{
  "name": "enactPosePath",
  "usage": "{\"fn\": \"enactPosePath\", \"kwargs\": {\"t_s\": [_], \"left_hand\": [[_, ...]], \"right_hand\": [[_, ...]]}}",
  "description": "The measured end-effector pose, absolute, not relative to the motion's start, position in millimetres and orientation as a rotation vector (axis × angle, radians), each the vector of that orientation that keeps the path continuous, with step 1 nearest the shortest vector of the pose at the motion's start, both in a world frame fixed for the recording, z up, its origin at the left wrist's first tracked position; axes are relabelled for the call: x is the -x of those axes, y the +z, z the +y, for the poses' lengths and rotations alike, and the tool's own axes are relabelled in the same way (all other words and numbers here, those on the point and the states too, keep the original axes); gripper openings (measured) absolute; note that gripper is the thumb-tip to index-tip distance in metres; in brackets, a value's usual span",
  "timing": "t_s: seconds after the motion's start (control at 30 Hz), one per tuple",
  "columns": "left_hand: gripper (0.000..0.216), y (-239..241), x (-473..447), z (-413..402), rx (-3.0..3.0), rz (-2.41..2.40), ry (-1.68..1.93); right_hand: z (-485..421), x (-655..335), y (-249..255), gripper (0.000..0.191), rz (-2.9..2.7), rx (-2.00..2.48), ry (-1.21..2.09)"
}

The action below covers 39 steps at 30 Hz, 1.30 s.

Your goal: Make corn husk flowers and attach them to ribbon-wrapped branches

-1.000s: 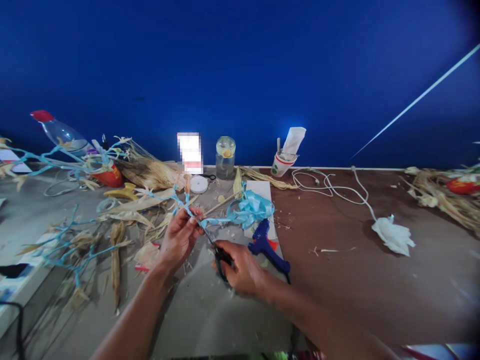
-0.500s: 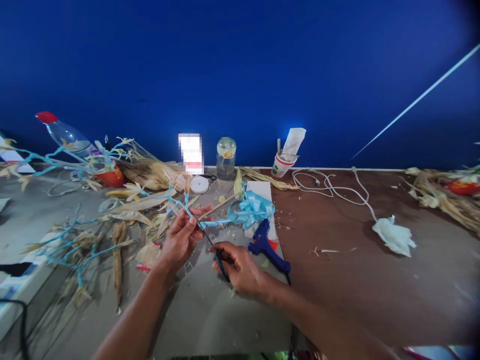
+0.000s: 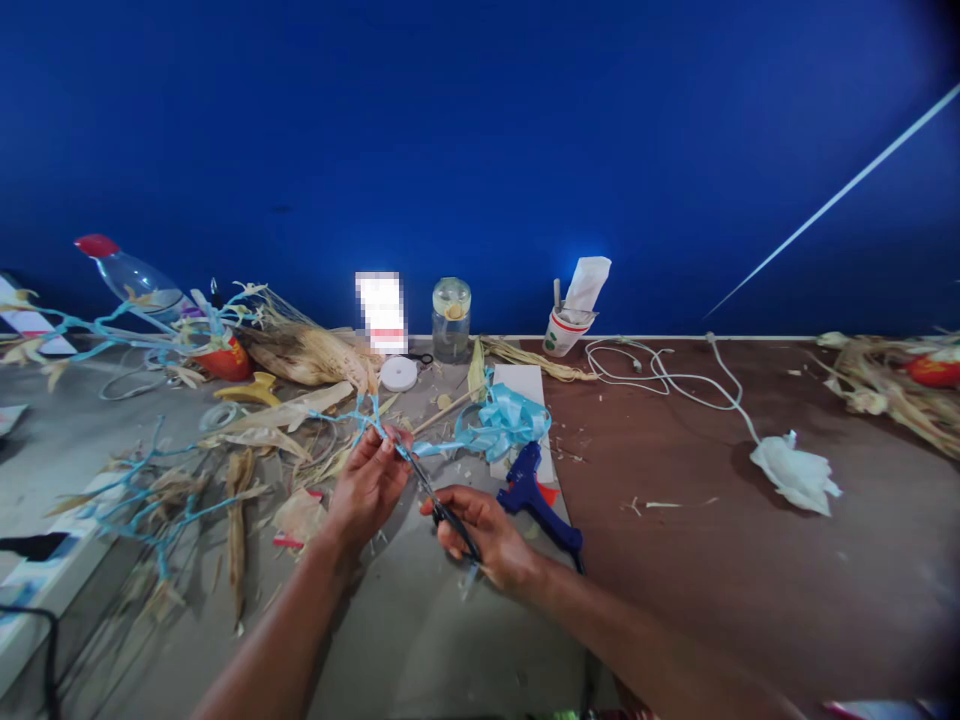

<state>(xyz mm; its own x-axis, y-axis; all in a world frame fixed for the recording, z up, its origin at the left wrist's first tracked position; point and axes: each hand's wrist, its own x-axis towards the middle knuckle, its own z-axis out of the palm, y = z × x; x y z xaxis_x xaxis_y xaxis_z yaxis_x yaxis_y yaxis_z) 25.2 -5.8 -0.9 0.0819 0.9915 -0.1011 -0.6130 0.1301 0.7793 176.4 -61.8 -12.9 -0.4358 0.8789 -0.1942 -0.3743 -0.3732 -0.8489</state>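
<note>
My left hand (image 3: pixel 371 482) is closed around the lower stem of a branch wrapped in light-blue ribbon (image 3: pixel 376 415), pinching it between thumb and fingers. In my right hand (image 3: pixel 487 535) are black-handled scissors (image 3: pixel 454 520), their blades pointing up and left to the stem at my left fingertips. Whether the blades touch the ribbon I cannot tell. A loose bundle of light-blue ribbon (image 3: pixel 506 418) lies just beyond my right hand, and a strip of it runs toward my left hand. Beside my right wrist rests a blue glue gun (image 3: pixel 536 495).
Dried husks (image 3: pixel 300 355) and finished-looking blue branches (image 3: pixel 161 520) cover the left side. Along the wall stand a glass jar (image 3: pixel 451 325), a lit phone (image 3: pixel 382 312) and a paper cup (image 3: pixel 566 332). A white cable (image 3: pixel 667 378) and crumpled tissue (image 3: pixel 795 472) lie right.
My right hand and the scissors have shifted slightly right and down, and the blades show more. The branch's left twig has dropped a little, uncovering a yellow object behind it.
</note>
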Motion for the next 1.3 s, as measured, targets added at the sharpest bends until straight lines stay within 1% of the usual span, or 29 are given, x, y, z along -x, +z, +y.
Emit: {"fn": "enactPosePath", "kwargs": {"t_s": [0.13, 0.27, 0.6, 0.77, 1.0, 1.3], "left_hand": [[0.017, 0, -19, -7, -0.671, 0.794, 1.256], [0.020, -3, -15, -7, -0.712, 0.814, 1.224], [0.022, -2, -13, -4, -0.776, 0.778, 1.275], [0.017, -1, -10, -5, -0.812, 0.769, 1.269], [0.017, -3, -9, -5, -0.856, 0.774, 1.256], [0.014, -7, -5, -4, -0.943, 0.658, 1.251]], "right_hand": [[-61, -181, -6, 0.044, -0.927, 0.791, 1.957], [-61, -183, -4, 0.043, -0.925, 0.778, 1.967], [-65, -182, -8, 0.043, -0.917, 0.760, 2.009], [-66, -182, -5, 0.041, -0.946, 0.769, 1.995], [-64, -185, -2, 0.051, -0.937, 0.690, 2.060], [-66, -183, 8, 0.050, -1.057, 0.775, 2.031]]}}
